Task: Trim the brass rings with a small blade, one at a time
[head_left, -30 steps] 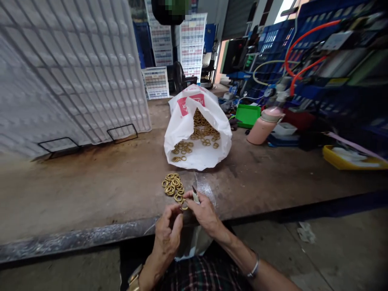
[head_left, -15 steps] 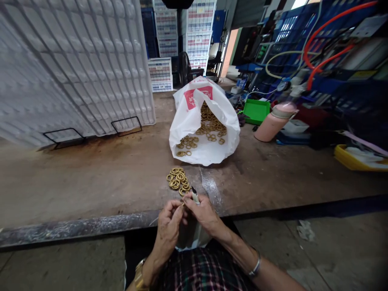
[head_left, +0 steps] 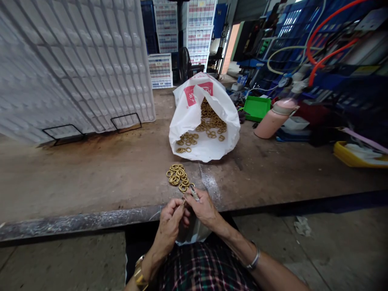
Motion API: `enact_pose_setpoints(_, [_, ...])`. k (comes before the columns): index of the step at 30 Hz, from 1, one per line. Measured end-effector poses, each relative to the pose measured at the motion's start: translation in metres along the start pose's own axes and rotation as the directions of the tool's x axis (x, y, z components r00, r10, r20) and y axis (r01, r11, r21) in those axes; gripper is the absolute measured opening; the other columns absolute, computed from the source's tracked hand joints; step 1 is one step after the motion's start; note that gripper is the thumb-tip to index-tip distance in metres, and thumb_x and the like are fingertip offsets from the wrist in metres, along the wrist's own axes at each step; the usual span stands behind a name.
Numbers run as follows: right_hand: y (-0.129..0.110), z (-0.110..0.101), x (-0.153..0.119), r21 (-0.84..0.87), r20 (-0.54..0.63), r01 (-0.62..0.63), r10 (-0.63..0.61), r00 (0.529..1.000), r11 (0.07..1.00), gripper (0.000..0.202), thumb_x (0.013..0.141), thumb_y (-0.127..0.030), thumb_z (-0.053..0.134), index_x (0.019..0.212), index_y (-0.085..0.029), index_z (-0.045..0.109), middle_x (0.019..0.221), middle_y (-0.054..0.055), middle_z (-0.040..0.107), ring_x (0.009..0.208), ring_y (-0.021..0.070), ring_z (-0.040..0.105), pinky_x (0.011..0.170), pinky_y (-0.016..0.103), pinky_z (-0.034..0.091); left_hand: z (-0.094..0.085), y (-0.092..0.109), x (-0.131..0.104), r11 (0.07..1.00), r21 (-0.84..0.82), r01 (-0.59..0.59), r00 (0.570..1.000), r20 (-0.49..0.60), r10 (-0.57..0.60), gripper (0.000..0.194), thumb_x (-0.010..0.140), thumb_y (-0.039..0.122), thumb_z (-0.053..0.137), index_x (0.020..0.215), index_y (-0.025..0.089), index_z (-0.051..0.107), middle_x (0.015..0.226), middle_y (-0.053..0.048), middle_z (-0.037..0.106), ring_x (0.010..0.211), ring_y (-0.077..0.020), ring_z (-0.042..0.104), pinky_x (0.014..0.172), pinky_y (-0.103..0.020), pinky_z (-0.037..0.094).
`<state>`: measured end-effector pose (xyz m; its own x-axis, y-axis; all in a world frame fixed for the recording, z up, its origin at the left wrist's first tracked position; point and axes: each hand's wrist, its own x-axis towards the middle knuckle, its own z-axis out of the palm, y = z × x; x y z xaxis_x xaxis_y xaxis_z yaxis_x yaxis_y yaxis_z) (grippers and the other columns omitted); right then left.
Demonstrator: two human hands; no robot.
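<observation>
Brown worktop (head_left: pixel 91 173) crosses the frame, white ribbed trays (head_left: pixel 100 60) standing upper left. Lower centre, the left hand (head_left: pixel 170 222) pinches a small brass-coloured piece (head_left: pixel 183 203), mostly hidden by fingers. Brass-coloured rings (head_left: pixel 177 174) lie piled just beyond. The right hand (head_left: pixel 205 208), almost touching the left, is closed on a pale-handled tool (head_left: pixel 194 195). Above, a white bag (head_left: pixel 204 152) opens toward the hands, holding more rings. Rightward come a green tray (head_left: pixel 257 108), a pink bottle (head_left: pixel 273 121) and a yellow tray (head_left: pixel 348 157).
</observation>
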<state>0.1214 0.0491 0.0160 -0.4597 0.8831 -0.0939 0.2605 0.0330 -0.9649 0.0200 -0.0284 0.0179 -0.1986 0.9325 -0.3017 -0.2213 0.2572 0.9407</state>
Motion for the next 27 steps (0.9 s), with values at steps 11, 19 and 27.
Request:
enact_pose_setpoints(11, [0.012, -0.012, -0.006, -0.449, 0.131, 0.224, -0.184, 0.974, 0.865, 0.025, 0.075, -0.016, 0.042, 0.094, -0.019, 0.058, 0.079, 0.004, 0.064, 0.068, 0.0146, 0.056, 0.062, 0.024, 0.036, 0.003, 0.000, 0.000, 1.000, -0.001, 0.028, 0.996, -0.081, -0.028, 0.030, 0.079, 0.045, 0.052, 0.074, 0.016, 0.052, 0.063, 0.002, 0.054, 0.051, -0.0074, 0.047, 0.050, -0.019, 0.038])
enact_pose_setpoints(19, [0.005, -0.010, -0.010, -0.751, 0.265, 0.219, -0.019, 0.964, 0.622, 0.030, 0.070, -0.011, 0.041, 0.096, -0.017, 0.056, 0.081, 0.006, 0.066, 0.069, 0.0175, 0.057, 0.059, 0.026, 0.029, 0.003, 0.007, -0.003, 0.988, 0.145, -0.044, 0.990, -0.125, 0.062, 0.028, 0.079, 0.043, 0.053, 0.068, 0.017, 0.050, 0.056, 0.004, 0.050, 0.047, -0.0073, 0.044, 0.047, -0.019, 0.036])
enact_pose_setpoints(27, [0.017, -0.038, 0.015, -0.837, -0.046, -0.015, -0.042, 0.998, 0.548, 0.019, 0.080, -0.016, 0.041, 0.093, -0.020, 0.055, 0.084, 0.005, 0.065, 0.075, 0.0182, 0.058, 0.060, 0.026, 0.031, 0.001, 0.007, -0.016, 0.984, -0.172, 0.043, 0.998, 0.041, -0.037, 0.027, 0.080, 0.042, 0.054, 0.074, 0.016, 0.055, 0.068, -0.001, 0.058, 0.054, -0.0094, 0.052, 0.051, -0.022, 0.043])
